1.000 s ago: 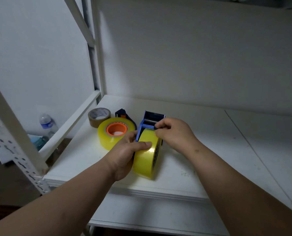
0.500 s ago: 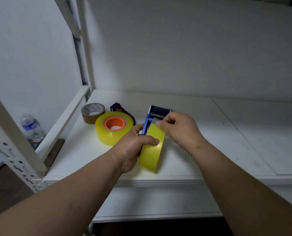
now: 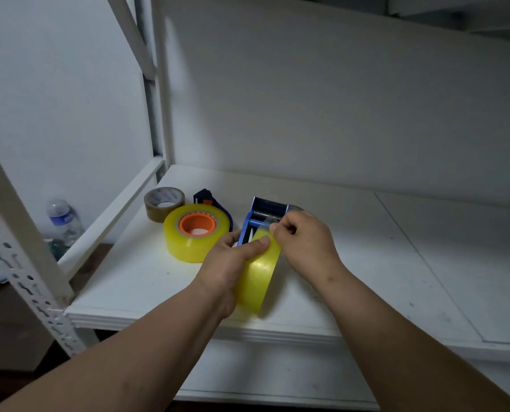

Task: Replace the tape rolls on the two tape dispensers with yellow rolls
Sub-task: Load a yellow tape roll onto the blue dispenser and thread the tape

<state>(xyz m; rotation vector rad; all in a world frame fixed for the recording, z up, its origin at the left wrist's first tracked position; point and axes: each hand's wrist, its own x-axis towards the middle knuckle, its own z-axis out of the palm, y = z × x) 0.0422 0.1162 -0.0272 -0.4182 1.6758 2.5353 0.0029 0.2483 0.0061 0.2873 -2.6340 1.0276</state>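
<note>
Yellow roll on edge: the yellow roll (image 3: pixel 259 281) stands upright in the blue dispenser (image 3: pixel 267 212) near the front lip of the shelf (image 3: pixel 366 263), its axle running left to right across you.
Key relation: the loose tape end (image 3: pixel 266 225) leads up and away from the roll's top toward the dispenser's roller and toothed edge; that far end is where it has to go.
Right hand: your right hand (image 3: pixel 304 242) is the nearer one, its fingers (image 3: pixel 277 227) pinched shut on the tape end, just short of the roller.
Left hand: your left hand (image 3: pixel 233 260) wraps the roll's left face, thumb over the top, steadying it.
Step, as I judge it: threading the tape.
Neighbours: a second yellow roll (image 3: pixel 195 231) lies flat on its dispenser just to the left; a brown roll (image 3: pixel 164 203) sits behind it.
</note>
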